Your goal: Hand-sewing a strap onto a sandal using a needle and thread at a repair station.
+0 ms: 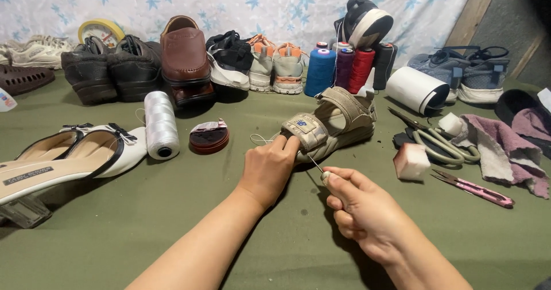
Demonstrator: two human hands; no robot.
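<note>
The left hand (pixel 268 168) pins the tan sandal (pixel 333 123) flat on the green bench (pixel 143 232), fingers closed on its strap, steadying it while the right hand (pixel 359 212) pinches a needle (pixel 316 165) (thread trailing) beside the sole.

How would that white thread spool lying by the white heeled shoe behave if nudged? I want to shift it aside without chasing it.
The white thread spool lies on its side, so it would probably roll sideways easily, though the green cloth may slow it. A loose thread end shows near its top, so rolling could unwind some. It is wound full, so likely fairly firm and weighty.
</note>
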